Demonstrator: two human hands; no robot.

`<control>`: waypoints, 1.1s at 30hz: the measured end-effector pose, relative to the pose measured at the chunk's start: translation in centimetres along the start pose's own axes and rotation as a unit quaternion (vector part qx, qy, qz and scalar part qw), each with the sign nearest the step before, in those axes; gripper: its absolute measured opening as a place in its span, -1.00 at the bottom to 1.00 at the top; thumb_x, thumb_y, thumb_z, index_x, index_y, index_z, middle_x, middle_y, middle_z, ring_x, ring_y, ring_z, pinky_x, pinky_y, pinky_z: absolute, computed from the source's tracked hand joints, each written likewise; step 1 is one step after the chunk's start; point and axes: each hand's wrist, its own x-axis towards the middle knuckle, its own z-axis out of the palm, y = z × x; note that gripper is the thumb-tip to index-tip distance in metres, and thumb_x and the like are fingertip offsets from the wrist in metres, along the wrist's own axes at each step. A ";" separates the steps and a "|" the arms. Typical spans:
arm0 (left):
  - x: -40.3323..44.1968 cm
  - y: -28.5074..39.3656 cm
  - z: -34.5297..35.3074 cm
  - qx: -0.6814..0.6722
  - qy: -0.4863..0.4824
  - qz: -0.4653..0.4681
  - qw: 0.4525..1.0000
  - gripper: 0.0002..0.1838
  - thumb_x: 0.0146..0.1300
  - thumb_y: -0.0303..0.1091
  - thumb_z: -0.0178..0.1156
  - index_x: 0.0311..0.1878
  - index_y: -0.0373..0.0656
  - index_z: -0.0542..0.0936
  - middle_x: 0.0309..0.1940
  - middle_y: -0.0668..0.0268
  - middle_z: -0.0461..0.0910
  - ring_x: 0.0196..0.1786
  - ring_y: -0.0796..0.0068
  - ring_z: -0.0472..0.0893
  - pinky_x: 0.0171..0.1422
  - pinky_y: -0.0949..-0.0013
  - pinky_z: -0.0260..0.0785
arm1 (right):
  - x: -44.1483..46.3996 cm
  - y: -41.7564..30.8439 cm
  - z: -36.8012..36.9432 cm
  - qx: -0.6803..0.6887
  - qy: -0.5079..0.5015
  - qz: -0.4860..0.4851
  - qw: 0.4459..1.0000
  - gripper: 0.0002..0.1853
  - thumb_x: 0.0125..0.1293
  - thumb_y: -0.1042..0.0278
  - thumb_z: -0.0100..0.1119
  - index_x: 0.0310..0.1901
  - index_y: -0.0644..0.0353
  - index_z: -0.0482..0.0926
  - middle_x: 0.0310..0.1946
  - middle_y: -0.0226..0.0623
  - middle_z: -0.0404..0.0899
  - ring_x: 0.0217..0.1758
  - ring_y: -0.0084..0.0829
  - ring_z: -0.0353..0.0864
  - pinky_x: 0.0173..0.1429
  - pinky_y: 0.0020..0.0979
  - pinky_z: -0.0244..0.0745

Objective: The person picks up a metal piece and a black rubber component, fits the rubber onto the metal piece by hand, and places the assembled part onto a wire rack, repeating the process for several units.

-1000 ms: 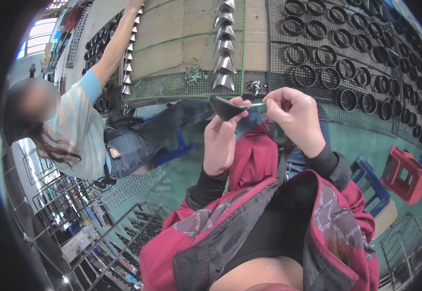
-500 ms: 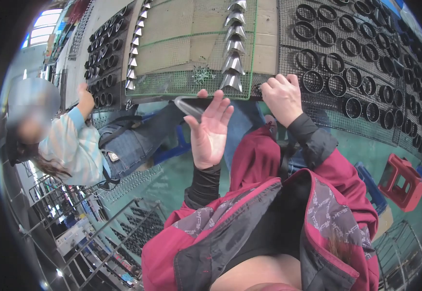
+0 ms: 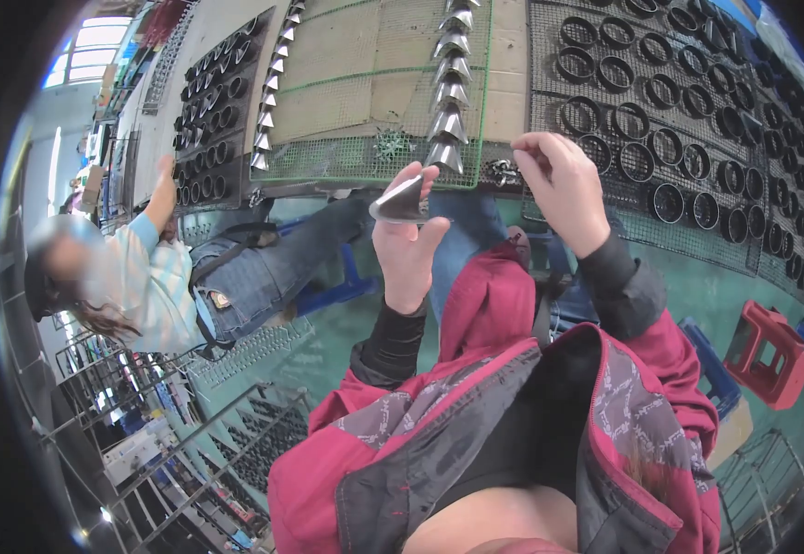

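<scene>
My left hand (image 3: 407, 258) holds a shiny, cone-shaped metal piece (image 3: 404, 199) with a flared round rim, tilted in front of the palm. Its fingers reach up behind the piece and the thumb sticks out to the right. My right hand (image 3: 566, 189) is above the table edge with thumb and fingertips drawn together; anything between them is too small to make out. Close to its left lies a little heap of small dark metal parts (image 3: 502, 172). A row of nested shiny metal pieces (image 3: 448, 120) stands on the green wire mesh (image 3: 328, 159) beyond my left hand.
Black rings (image 3: 637, 162) stand in rows on a dark mesh rack at the right. A green tuft of small parts (image 3: 390, 143) lies on the mesh. At the left, another person (image 3: 144, 268) works at the same table. Red (image 3: 771, 355) and blue (image 3: 708, 369) stools stand at the right.
My left hand has turned, bringing the metal piece upright before the palm and lower. My right hand has lifted from the small parts and moved slightly right, its fingers less tightly curled.
</scene>
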 end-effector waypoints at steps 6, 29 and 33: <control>1.8 0.4 0.4 0.227 -0.020 0.289 0.930 -0.27 -0.11 -0.20 0.53 0.16 -0.14 0.42 0.08 0.15 0.48 0.16 0.20 0.47 0.30 0.20 0.34 | -4.1 -7.1 -3.7 0.228 -0.038 0.017 0.973 -0.86 0.26 0.48 0.11 -0.45 0.22 0.57 -0.57 -0.40 0.57 -0.51 -0.60 0.43 -0.33 -0.53 0.34; 3.8 0.8 0.3 0.359 -0.029 0.581 0.729 -0.46 0.21 -0.02 0.28 0.16 -0.01 0.35 0.01 0.24 0.59 0.07 0.29 0.53 0.21 0.25 0.36 | -4.7 -8.2 -4.1 0.498 -0.297 0.300 0.758 -0.77 0.29 0.24 0.19 -0.45 0.16 0.65 -0.49 -0.37 0.70 -0.70 -0.74 0.23 -0.58 -0.73 0.13; 3.9 1.2 0.2 0.359 -0.025 0.605 0.710 -0.50 0.18 -0.03 0.31 0.07 -0.03 0.38 -0.10 0.28 0.62 -0.02 0.37 0.54 0.15 0.28 0.38 | -4.6 -8.3 -4.0 0.481 -0.304 0.303 0.764 -0.75 0.29 0.27 0.18 -0.48 0.18 0.66 -0.50 -0.37 0.70 -0.70 -0.75 0.23 -0.61 -0.73 0.12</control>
